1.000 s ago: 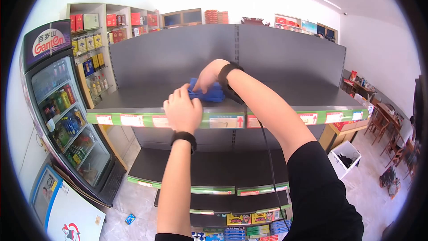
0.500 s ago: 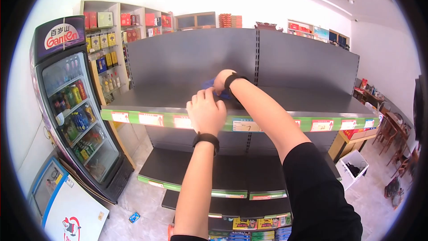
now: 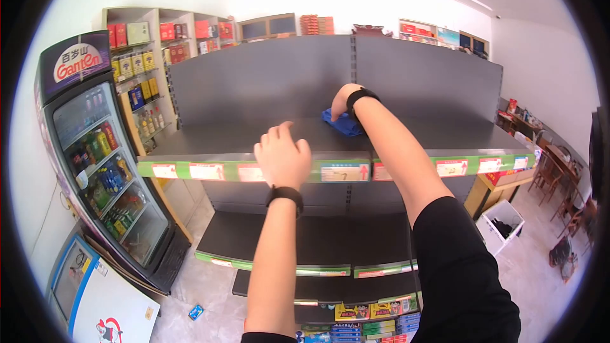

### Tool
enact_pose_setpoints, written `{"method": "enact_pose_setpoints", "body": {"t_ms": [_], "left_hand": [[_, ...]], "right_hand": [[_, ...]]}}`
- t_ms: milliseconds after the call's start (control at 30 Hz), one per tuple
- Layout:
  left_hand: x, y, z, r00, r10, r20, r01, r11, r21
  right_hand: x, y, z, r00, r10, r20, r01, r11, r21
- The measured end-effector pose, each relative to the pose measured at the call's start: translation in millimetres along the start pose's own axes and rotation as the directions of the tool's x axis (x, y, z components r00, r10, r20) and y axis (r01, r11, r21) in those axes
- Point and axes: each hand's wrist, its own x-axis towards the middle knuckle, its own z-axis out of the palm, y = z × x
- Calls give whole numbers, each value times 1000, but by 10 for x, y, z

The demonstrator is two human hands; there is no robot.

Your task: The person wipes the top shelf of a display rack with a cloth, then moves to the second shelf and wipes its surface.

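Observation:
A blue cloth [image 3: 345, 126] lies crumpled on the dark top shelf [image 3: 235, 136], toward the back. My right hand [image 3: 345, 100] is closed on it from above, the wrist bent and the fingertips partly hidden. My left hand [image 3: 284, 157] rests at the green-edged front of that shelf, left of the cloth. Its fingers are spread, and nothing is in them. Paper price labels [image 3: 344, 172] run along the shelf's front edge.
A grey back panel [image 3: 260, 82] rises behind the top shelf. Lower shelves hold packaged goods [image 3: 372, 310] at the bottom. A drinks fridge [image 3: 114, 165] and a chest freezer [image 3: 105, 298] stand left; a white bin [image 3: 502, 225] is at right.
My right hand has moved right across the shelf with the blue cloth. My left hand, close beside it before, is now apart from it. The view has shifted slightly.

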Motion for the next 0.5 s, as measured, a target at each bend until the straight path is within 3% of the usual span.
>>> {"method": "enact_pose_setpoints", "body": {"t_ms": [100, 167, 233, 300, 367, 500], "left_hand": [[6, -5, 1, 1000, -3, 21, 3, 1000, -6], [2, 6, -20, 1000, -4, 26, 4, 1000, -19], [2, 16, -29, 1000, 3, 16, -2, 1000, -27], [-1, 10, -17, 1000, 16, -8, -16, 1000, -25], [3, -1, -11, 1000, 23, 2, -23, 1000, -10], [6, 3, -22, 1000, 19, 21, -19, 1000, 3]], "right_hand": [[-31, 545, 37, 999, 34, -13, -35, 998, -59], [-48, 979, 80, 985, 173, -18, -169, 976, 136], [-34, 1401, 139, 976, 215, -34, -206, 963, 172], [14, 1761, 140, 966, 250, 69, -246, 967, -60], [1, 2126, 166, 929, 322, 180, -295, 941, -164], [-290, 2774, 89, 868, 419, 269, -402, 908, -116]]}}
